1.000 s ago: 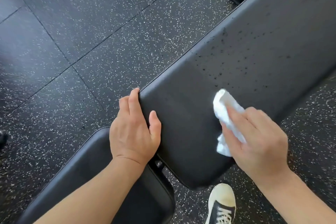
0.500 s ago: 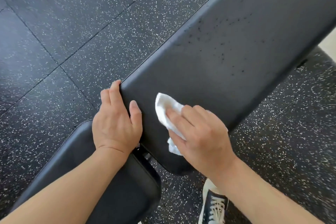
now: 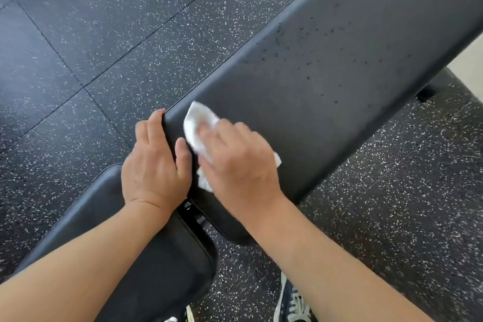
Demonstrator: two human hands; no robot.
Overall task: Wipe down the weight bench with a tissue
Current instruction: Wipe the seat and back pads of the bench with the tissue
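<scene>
The black padded weight bench back pad [image 3: 326, 102] runs diagonally from lower centre to upper right, with small dark droplets scattered on its far half. A crumpled white tissue [image 3: 198, 123] is pressed flat on the pad's near end under my right hand [image 3: 237, 162]. My left hand [image 3: 154, 165] rests on the pad's near left corner, fingers curled over the edge, thumb on top. The thumb nearly touches the tissue. The seat pad [image 3: 146, 269] lies below, under my left forearm.
Black rubber floor tiles [image 3: 104, 34] with white speckles surround the bench. A dark sneaker with white laces [image 3: 292, 303] stands on the floor at the bottom. A bench foot [image 3: 426, 94] shows at the right, next to a pale floor strip.
My right hand has slid the tissue leftwards across the pad, from its right side to just beside my left thumb. My left hand has kept its grip on the corner.
</scene>
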